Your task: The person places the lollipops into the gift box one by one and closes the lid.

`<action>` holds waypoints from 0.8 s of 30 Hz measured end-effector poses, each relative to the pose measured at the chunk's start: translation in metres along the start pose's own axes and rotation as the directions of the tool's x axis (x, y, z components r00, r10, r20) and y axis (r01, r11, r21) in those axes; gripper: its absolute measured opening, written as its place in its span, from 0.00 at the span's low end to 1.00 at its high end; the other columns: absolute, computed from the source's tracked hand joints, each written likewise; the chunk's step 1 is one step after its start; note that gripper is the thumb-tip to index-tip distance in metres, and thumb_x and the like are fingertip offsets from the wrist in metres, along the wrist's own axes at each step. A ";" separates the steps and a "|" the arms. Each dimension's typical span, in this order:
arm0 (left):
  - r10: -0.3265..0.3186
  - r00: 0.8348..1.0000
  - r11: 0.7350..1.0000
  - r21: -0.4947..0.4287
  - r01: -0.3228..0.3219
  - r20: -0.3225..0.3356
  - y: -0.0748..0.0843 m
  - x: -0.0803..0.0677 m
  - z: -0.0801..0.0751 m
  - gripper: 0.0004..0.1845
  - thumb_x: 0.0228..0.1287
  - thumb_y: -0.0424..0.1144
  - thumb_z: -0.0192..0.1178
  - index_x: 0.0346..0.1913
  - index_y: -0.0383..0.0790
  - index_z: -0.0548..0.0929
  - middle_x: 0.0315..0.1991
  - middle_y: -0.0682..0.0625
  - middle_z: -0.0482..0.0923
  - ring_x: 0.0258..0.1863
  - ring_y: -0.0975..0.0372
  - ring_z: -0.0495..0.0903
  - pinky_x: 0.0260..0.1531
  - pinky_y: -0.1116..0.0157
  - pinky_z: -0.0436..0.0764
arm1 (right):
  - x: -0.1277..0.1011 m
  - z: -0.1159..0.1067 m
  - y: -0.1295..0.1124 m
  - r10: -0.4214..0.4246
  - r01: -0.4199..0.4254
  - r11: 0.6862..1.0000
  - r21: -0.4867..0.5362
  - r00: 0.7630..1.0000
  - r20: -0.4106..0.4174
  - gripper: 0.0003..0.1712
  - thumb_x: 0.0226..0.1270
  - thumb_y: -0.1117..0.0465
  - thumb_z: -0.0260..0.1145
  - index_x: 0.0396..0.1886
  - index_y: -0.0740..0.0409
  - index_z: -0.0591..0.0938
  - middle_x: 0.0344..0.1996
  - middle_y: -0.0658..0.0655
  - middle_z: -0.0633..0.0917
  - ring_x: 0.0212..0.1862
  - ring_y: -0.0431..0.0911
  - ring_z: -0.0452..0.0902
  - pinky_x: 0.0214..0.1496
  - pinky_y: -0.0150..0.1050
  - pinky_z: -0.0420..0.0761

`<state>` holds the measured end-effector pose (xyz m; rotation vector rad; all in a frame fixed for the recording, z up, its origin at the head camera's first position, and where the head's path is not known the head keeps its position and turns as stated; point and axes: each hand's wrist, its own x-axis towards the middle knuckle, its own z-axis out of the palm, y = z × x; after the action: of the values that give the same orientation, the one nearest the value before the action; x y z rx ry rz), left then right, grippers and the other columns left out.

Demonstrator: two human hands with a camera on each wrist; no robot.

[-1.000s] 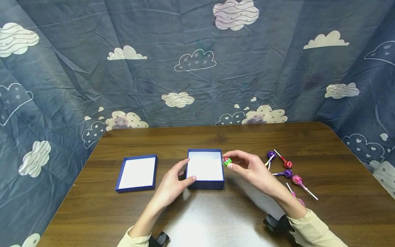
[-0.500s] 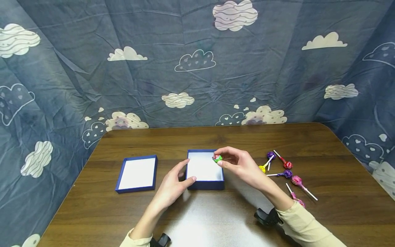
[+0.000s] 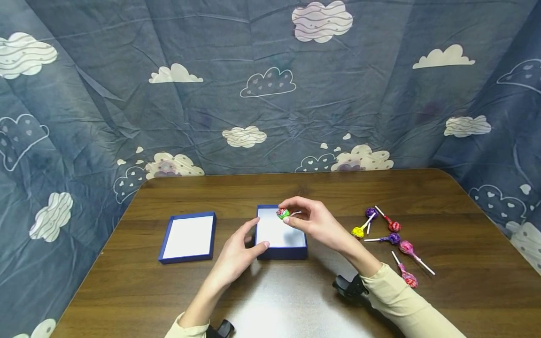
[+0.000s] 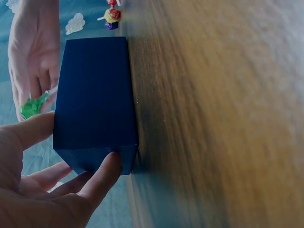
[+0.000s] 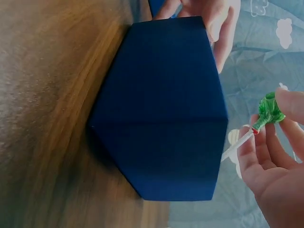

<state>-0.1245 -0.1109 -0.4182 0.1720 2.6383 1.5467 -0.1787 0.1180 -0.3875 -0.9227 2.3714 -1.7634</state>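
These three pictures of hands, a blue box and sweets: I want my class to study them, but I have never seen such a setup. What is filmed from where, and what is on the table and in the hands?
There is no machine here: a person wears three cameras. The wide picture comes from the head, the other two from each wrist.

On the wooden table stand an open blue box, white inside, and its lid apart to the left. Loose lollipops lie to the right.

The left hand holds the box at its near left corner. The right hand pinches a green-wrapped lollipop over the box; the right wrist view shows its white stick in the fingers.
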 end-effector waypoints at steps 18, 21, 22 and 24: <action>-0.013 1.000 1.000 -0.012 0.013 0.016 -0.002 0.001 0.000 0.35 0.61 0.49 0.67 0.71 0.51 0.69 0.69 0.40 0.66 0.60 0.43 0.72 0.50 0.44 0.76 | 0.023 0.019 0.019 0.019 -0.024 0.988 -0.155 0.999 -0.035 0.17 0.59 0.65 0.73 0.49 0.59 0.85 0.42 0.50 0.86 0.43 0.44 0.81 0.49 0.41 0.79; -0.008 1.000 1.000 -0.013 0.009 0.012 -0.002 0.001 -0.001 0.35 0.61 0.49 0.67 0.71 0.51 0.69 0.69 0.40 0.66 0.60 0.43 0.73 0.50 0.44 0.76 | 0.027 0.021 0.017 0.038 -0.042 0.981 -0.191 0.999 -0.024 0.16 0.59 0.64 0.73 0.49 0.58 0.85 0.41 0.50 0.86 0.43 0.44 0.81 0.49 0.40 0.79; -0.006 1.000 1.000 -0.014 0.007 0.012 -0.002 0.001 -0.001 0.35 0.61 0.49 0.67 0.71 0.51 0.69 0.69 0.40 0.66 0.60 0.43 0.73 0.50 0.44 0.76 | 0.028 0.022 0.016 0.046 -0.049 0.978 -0.203 0.999 -0.019 0.16 0.60 0.64 0.73 0.49 0.58 0.85 0.41 0.50 0.86 0.43 0.44 0.81 0.49 0.40 0.79; -0.005 1.000 1.000 -0.011 0.005 0.009 -0.002 0.001 -0.001 0.35 0.61 0.49 0.67 0.71 0.51 0.70 0.69 0.40 0.67 0.60 0.43 0.73 0.50 0.44 0.76 | 0.030 0.023 0.016 0.059 -0.060 0.972 -0.227 0.998 -0.009 0.16 0.60 0.64 0.72 0.49 0.58 0.85 0.41 0.50 0.86 0.43 0.44 0.81 0.48 0.40 0.79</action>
<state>-0.1254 -0.1129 -0.4192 0.1705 2.6206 1.5556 -0.2013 0.0861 -0.4004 -0.8608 2.6135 -1.4955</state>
